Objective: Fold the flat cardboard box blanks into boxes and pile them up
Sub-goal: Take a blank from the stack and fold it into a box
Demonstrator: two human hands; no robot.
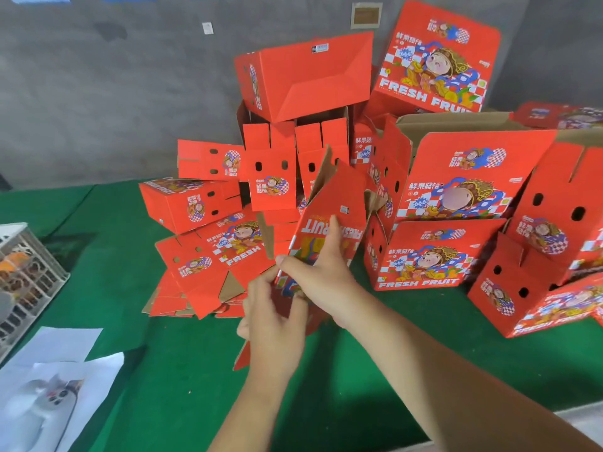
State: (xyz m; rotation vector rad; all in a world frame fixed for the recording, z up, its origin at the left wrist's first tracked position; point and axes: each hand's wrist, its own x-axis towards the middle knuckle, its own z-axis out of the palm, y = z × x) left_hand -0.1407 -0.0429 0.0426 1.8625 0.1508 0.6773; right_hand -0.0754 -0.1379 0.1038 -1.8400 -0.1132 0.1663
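Observation:
A half-folded red box blank (336,210) printed "FRESH FRUIT" is held upright above the green table (182,386), its brown inside showing at the top. My left hand (274,324) grips its lower edge with curled fingers. My right hand (321,272) lies against its printed face, thumb and fingers pinching the panel. Flat red blanks (202,278) lie in a loose heap to the left. Folded red boxes (424,256) are piled behind and to the right.
A large red box (306,76) sits tilted on top of the pile against the grey wall. A white plastic crate (23,275) stands at the left edge. Sheets of white paper (49,386) lie at the front left of the table.

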